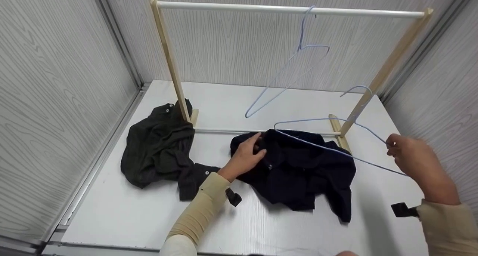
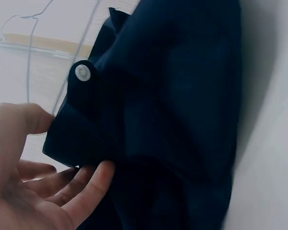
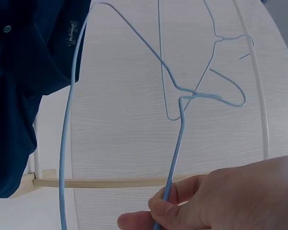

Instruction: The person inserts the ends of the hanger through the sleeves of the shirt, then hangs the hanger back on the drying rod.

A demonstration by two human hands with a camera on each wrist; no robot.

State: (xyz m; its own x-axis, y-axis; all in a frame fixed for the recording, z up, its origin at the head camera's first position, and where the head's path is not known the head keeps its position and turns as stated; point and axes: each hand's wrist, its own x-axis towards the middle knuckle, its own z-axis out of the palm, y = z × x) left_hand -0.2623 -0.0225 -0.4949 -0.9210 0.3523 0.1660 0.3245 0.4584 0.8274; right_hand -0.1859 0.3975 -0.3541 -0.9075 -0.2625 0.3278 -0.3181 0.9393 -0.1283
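Observation:
A navy button-up shirt (image 1: 298,173) lies crumpled at the middle of the white table. My left hand (image 1: 246,155) is at its collar, which sits between thumb and fingers; a white button (image 2: 82,72) shows just above them in the left wrist view. With thumb and fingers, my right hand (image 1: 414,155) pinches one sloping arm of a light blue wire hanger (image 3: 175,158). That hanger is held over the shirt, its hook pointing up and its far end overlapping the collar area in the head view.
A rack with wooden posts (image 1: 168,54) and a white top rail (image 1: 231,7) stands at the back. Another blue wire hanger (image 1: 274,78) hangs from the rail. On the left lies a dark green shirt (image 1: 157,151), partly behind the left post. Grey wood-patterned walls (image 1: 56,80) enclose the table.

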